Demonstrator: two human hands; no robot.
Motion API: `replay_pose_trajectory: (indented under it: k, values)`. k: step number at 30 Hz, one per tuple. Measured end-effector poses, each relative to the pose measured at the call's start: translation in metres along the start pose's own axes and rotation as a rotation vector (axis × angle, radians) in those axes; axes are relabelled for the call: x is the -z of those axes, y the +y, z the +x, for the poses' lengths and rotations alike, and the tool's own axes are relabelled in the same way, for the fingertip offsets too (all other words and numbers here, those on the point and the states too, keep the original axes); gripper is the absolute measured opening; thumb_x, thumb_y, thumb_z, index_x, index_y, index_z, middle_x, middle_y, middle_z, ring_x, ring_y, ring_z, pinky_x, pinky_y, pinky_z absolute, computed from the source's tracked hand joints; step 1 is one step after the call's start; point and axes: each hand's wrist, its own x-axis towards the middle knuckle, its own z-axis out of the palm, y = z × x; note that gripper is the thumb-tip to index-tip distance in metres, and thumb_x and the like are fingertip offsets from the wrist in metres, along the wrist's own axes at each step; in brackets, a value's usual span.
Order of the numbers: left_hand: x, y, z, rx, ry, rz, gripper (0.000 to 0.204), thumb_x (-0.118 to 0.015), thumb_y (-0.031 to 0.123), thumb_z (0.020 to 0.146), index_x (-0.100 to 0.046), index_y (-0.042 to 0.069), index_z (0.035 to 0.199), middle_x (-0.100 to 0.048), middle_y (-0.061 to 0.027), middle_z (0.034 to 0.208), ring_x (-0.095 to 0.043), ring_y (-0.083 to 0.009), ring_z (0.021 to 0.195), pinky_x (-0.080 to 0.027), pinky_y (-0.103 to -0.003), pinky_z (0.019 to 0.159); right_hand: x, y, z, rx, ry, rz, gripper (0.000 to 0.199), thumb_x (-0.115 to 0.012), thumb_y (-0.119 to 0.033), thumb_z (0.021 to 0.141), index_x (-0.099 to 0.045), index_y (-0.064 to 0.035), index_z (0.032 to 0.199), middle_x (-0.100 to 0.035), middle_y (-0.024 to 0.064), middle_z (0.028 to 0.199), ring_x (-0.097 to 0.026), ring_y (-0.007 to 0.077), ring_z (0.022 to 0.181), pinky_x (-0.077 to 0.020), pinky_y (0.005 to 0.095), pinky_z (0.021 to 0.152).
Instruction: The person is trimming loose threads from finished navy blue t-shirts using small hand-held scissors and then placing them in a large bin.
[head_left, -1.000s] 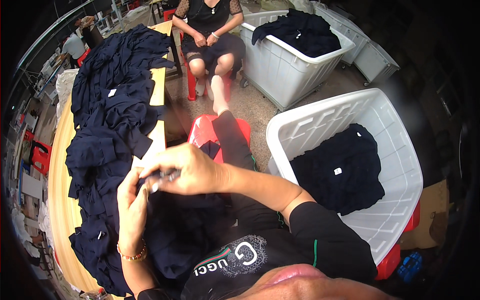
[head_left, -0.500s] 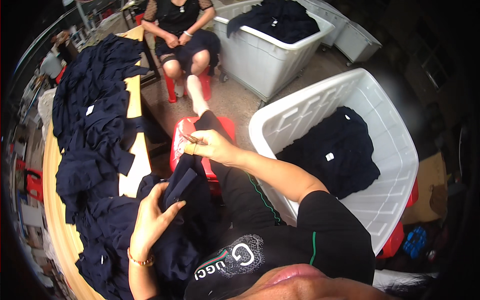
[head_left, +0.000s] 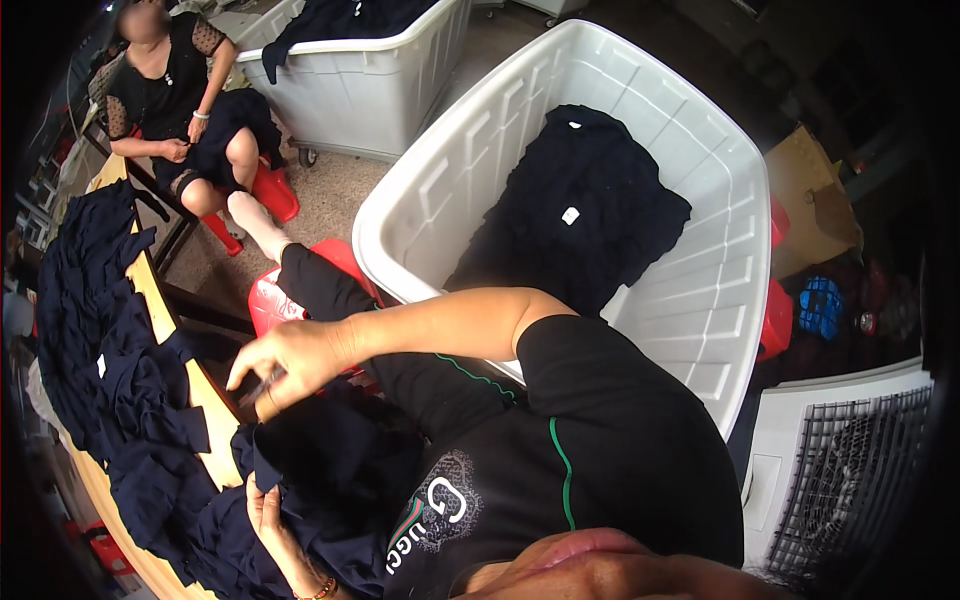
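Observation:
A dark navy garment (head_left: 330,450) lies bunched on my lap. My left hand (head_left: 268,512) grips its lower edge from underneath, fingers curled into the cloth. My right hand (head_left: 292,362) hovers just above the garment, fingers pinched on a small thin tool (head_left: 263,384) whose shape is hard to make out. My right forearm comes in from the right across my black sleeve.
Several navy garments (head_left: 110,370) are heaped on a yellow table (head_left: 205,395) at the left. A big white bin (head_left: 700,300) at my right holds a folded navy garment (head_left: 585,220). Another white bin (head_left: 370,80) stands behind. A person (head_left: 180,110) sits on a red stool (head_left: 272,192).
My right hand, stretched out over the red stool half a second ago, has come back down close over the garment. My left hand has slid lower on the cloth. The view has swung right.

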Motion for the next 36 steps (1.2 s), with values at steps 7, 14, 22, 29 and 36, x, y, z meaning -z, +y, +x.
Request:
replay_pose_trajectory:
  k: [7, 14, 22, 29, 36]
  values:
    - [-0.044, 0.024, -0.007, -0.017, -0.038, 0.12, 0.016, -0.055, 0.014, 0.094, -0.057, -0.001, 0.1, -0.055, 0.0015, 0.09, -0.045, -0.0054, 0.081, -0.035, -0.018, 0.076, -0.017, -0.012, -0.017, 0.185, -0.267, -0.262, 0.055, -0.078, -0.038, 0.069, -0.062, -0.0145, 0.116, -0.061, -0.0001, 0.062, -0.064, 0.0208, 0.06, -0.0448, 0.0342, 0.053]
    - [-0.036, 0.016, -0.008, -0.027, -0.053, 0.2, 0.014, -0.057, 0.014, 0.094, -0.058, 0.0, 0.097, -0.05, 0.0052, 0.083, -0.038, -0.0045, 0.076, -0.03, -0.017, 0.071, -0.021, 0.008, -0.011, 0.282, -0.188, -0.196, 0.016, -0.072, -0.023, 0.074, -0.07, -0.0111, 0.084, -0.066, 0.0033, 0.071, -0.065, 0.0238, 0.068, -0.0465, 0.036, 0.057]
    - [-0.044, 0.018, -0.018, -0.004, 0.033, 0.287, 0.025, -0.059, 0.015, 0.093, -0.056, -0.002, 0.111, -0.057, -0.0014, 0.094, -0.047, -0.0085, 0.08, -0.038, -0.021, 0.077, -0.017, 0.01, -0.007, 0.288, -0.103, -0.035, 0.015, -0.079, -0.019, 0.07, -0.071, -0.0085, 0.077, -0.059, 0.0007, 0.07, -0.062, 0.0197, 0.066, -0.0456, 0.0321, 0.058]
    - [-0.04, 0.023, -0.043, -0.302, -0.094, 0.697, 0.06, -0.064, 0.016, 0.089, -0.036, 0.002, 0.14, -0.047, -0.0135, 0.134, -0.044, -0.0248, 0.122, -0.031, -0.034, 0.105, -0.013, 0.015, 0.0, 0.101, -0.053, 0.265, 0.01, -0.075, -0.013, 0.079, -0.073, -0.0068, 0.086, -0.058, 0.0027, 0.094, -0.057, 0.0092, 0.076, -0.046, 0.0238, 0.066]
    - [-0.035, 0.01, -0.067, -0.859, 0.293, 1.14, 0.056, -0.079, 0.018, 0.073, -0.058, 0.006, 0.123, -0.058, -0.0106, 0.113, -0.055, -0.0179, 0.076, -0.044, -0.027, 0.067, 0.0, 0.016, 0.003, -0.068, -0.067, 0.565, 0.012, -0.062, -0.01, 0.087, -0.065, 0.0023, 0.089, -0.059, 0.0054, 0.087, -0.058, 0.0099, 0.056, -0.0477, 0.021, 0.048]
